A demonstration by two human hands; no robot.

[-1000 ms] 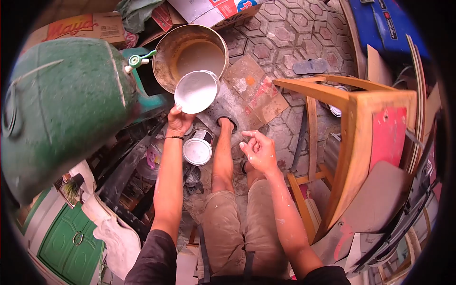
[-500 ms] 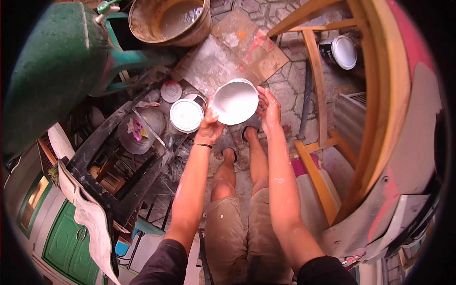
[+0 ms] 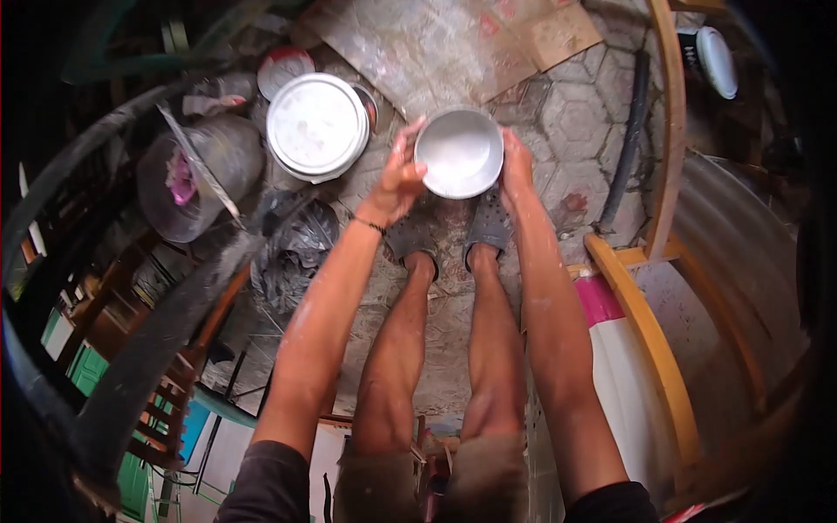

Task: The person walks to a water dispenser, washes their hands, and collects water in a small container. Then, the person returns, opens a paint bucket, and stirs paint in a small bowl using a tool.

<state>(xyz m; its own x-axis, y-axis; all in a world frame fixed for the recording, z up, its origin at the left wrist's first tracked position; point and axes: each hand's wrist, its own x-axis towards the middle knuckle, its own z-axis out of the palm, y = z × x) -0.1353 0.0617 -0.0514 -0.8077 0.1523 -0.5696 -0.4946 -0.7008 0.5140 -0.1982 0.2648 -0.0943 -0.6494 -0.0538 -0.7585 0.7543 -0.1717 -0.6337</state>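
A round, whitish-grey bowl (image 3: 460, 155) is held between my two hands above my feet, its open mouth facing up at me. The inside looks pale and smeared, with no clear contents. My left hand (image 3: 397, 179) grips its left side, the thumb near the rim and a dark band on the wrist. Against the right side presses my right hand (image 3: 516, 166), most of its fingers hidden behind the wall. Pale specks mark both forearms. To the left of the bowl stands a lidded white paint bucket (image 3: 316, 126).
Stained cardboard (image 3: 436, 52) lies on the paving beyond the bowl. A clear tub (image 3: 205, 187) with something pink inside and a black plastic bag (image 3: 295, 253) are at left. Wooden framing (image 3: 641, 340), a dark hose (image 3: 626, 144) and another white-lidded bucket (image 3: 715, 63) are at right.
My view has tipped down and nearer the ground, so the large basin and green container have mostly left it. The bowl stays in both hands and appears closer above my feet.
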